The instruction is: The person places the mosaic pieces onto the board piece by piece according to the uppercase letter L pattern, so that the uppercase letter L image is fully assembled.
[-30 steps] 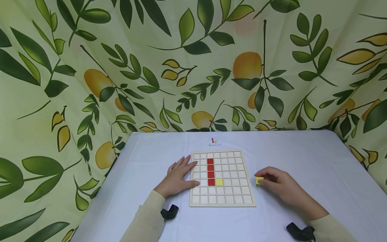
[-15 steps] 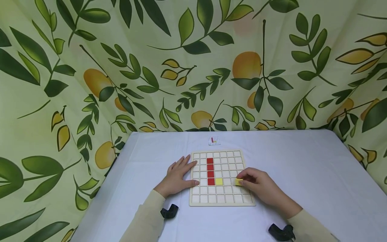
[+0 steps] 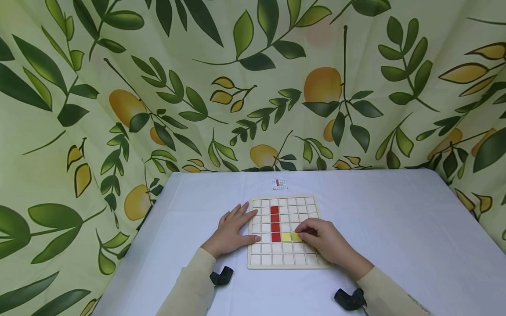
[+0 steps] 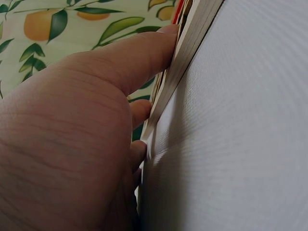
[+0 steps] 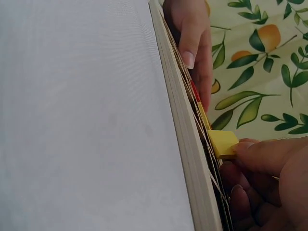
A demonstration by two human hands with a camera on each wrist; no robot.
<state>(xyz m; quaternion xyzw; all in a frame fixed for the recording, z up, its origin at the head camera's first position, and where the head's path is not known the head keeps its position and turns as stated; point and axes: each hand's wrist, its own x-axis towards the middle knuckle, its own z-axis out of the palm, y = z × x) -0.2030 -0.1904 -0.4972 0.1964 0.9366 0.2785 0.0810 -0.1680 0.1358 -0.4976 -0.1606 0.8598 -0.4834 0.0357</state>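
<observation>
A square wooden grid board (image 3: 290, 262) with white cells lies on the table. Red tiles (image 3: 275, 224) form a column in it, and a yellow tile (image 3: 286, 237) sits just right of the lowest red one. My right hand (image 3: 330, 239) pinches a second yellow tile (image 5: 224, 144) between thumb and fingers. In the right wrist view that tile is tilted, one edge at the board's surface, beside the first yellow tile. My left hand (image 3: 231, 230) rests at the board's left edge, fingers spread and fairly straight, thumb and index tip on the frame.
Behind the board lies a small printed card (image 3: 280, 183) with a grid pattern in red and yellow. A white cloth covers the table (image 3: 395, 210). A leaf-patterned curtain (image 3: 253, 87) hangs right behind it. Black wrist-worn devices (image 3: 350, 299) sit below both sleeves.
My right hand has carried the yellow tile leftward, from beyond the board's right edge to the cell next to the first yellow tile. My left hand has stayed in place.
</observation>
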